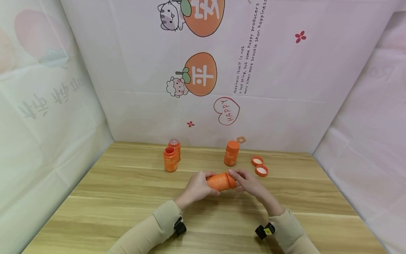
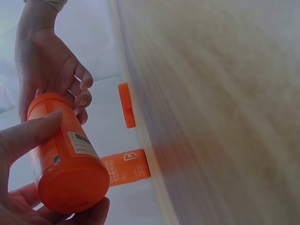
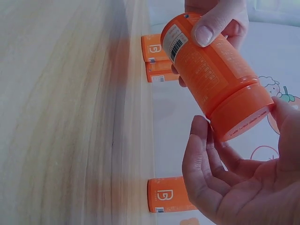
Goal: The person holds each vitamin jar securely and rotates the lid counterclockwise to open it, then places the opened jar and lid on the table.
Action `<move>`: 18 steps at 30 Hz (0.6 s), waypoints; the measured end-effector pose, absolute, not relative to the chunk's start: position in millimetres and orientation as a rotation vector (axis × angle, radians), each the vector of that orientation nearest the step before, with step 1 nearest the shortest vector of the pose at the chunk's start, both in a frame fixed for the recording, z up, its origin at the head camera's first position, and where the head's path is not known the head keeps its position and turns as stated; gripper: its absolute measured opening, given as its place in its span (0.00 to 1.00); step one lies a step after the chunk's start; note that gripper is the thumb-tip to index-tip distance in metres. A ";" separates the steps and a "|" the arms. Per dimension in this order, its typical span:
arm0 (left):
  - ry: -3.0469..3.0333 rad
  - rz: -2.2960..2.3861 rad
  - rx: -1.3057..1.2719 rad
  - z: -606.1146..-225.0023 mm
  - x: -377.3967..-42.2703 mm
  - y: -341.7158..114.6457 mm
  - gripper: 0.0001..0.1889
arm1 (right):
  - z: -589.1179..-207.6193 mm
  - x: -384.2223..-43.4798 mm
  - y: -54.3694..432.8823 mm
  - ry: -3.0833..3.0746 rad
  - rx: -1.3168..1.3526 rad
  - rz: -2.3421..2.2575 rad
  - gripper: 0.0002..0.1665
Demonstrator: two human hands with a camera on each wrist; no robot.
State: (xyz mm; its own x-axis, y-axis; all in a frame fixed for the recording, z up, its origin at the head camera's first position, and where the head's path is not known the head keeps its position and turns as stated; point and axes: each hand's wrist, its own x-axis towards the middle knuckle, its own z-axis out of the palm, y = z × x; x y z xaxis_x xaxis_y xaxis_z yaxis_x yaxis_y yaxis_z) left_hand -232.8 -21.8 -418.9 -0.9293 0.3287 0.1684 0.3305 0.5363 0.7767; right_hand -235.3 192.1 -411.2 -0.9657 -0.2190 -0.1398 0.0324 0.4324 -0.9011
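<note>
Above the table, my left hand (image 1: 197, 187) grips an orange bottle (image 1: 217, 182) around its body, thumb along the side. The bottle lies tilted, its base toward the left and its lid end toward the right. At that end my right hand (image 1: 252, 183) holds the orange lid (image 3: 243, 112) between thumb and fingertips. The lid sits on the bottle's mouth with a thin seam showing below it. A white label with a barcode (image 2: 80, 143) is visible near the bottle's base in the left wrist view.
Two lidless orange bottles (image 1: 170, 160) stand at the back left, one behind the other. A lidded orange bottle (image 1: 232, 154) stands at the back, right of centre. Two loose orange lids (image 1: 261, 171) lie to its right, white insides up. A printed cloth (image 1: 269, 116) hangs behind the wooden table (image 1: 127, 197).
</note>
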 end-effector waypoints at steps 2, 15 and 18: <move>-2.754 -1.386 -0.590 -418.5 -232.5 -21.8 0.32 | -411.5 -235.4 192.4 2.451 -0.160 -1.544 0.36; -2.764 -1.401 -0.585 -419.0 -232.1 -22.7 0.32 | -410.2 -232.4 197.1 2.396 -0.279 -1.594 0.32; -2.768 -1.407 -0.578 -418.7 -232.0 -22.5 0.33 | -409.9 -232.1 198.8 2.388 -0.304 -1.597 0.32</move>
